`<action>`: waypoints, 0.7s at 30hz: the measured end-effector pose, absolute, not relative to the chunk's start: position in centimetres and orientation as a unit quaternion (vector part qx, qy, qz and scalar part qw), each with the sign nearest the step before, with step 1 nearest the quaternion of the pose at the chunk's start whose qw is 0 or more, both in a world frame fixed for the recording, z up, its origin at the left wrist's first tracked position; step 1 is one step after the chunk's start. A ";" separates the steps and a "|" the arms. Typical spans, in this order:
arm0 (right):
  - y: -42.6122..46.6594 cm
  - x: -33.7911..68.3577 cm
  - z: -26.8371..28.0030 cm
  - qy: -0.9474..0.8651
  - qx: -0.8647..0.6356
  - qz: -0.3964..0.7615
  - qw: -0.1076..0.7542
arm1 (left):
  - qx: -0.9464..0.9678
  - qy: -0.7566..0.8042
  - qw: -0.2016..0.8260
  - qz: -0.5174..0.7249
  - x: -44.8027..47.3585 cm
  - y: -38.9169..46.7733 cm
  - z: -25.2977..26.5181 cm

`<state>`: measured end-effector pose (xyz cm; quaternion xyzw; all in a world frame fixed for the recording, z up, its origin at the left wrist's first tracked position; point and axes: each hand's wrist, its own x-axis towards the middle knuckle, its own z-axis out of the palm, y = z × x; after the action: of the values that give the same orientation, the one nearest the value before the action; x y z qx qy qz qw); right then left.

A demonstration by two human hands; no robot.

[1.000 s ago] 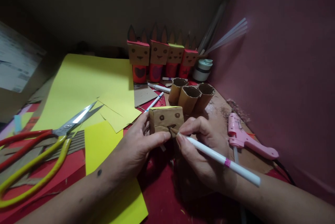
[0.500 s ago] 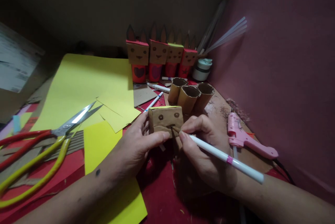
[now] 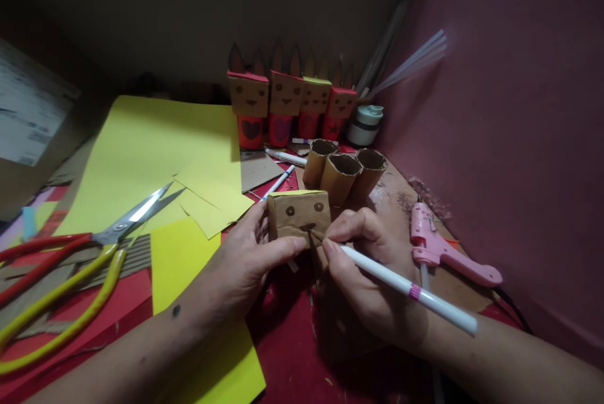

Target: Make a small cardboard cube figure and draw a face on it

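Observation:
Between the thumb and fingers of my left hand (image 3: 250, 253) is a small brown cardboard box (image 3: 290, 224) with a yellow top edge. Its front bears two dark round eyes and a dark nose. My right hand (image 3: 368, 265) is closed around a white marker pen (image 3: 391, 278) with a purple band. The pen's tip is at the box's front, just below the nose. Right behind the box stand three open cardboard tubes (image 3: 342, 168).
Several finished box-headed figures (image 3: 250, 99) line the back. Scissors (image 3: 127, 224) lie open on yellow paper (image 3: 179, 133) at left. A pink glue gun (image 3: 431, 240) rests at right, near the wall. A lidded pot (image 3: 364, 127) and glue sticks (image 3: 415, 64) stand behind.
The pen has shifted very slightly in my right hand, its back end a little lower and further right. The nose on the box looks slightly darker. My left hand stays put.

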<state>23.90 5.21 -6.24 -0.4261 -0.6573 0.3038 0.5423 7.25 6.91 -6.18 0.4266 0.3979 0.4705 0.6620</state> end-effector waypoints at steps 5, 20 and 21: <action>5.2 23.8 -6.0 -0.657 -0.426 0.321 0.533 | 0.425 0.396 0.661 0.475 7.3 6.9 -6.3; 5.0 23.7 -5.6 -0.648 -0.395 0.331 0.560 | 0.411 0.390 0.672 0.477 7.3 6.9 -6.0; 5.0 23.7 -5.5 -0.645 -0.393 0.340 0.560 | 0.409 0.389 0.673 0.478 7.3 6.9 -5.9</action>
<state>23.69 4.98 -5.54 -0.3926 -0.6454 0.3399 0.5602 7.34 6.89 -5.95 0.4090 0.3894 0.4776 0.6730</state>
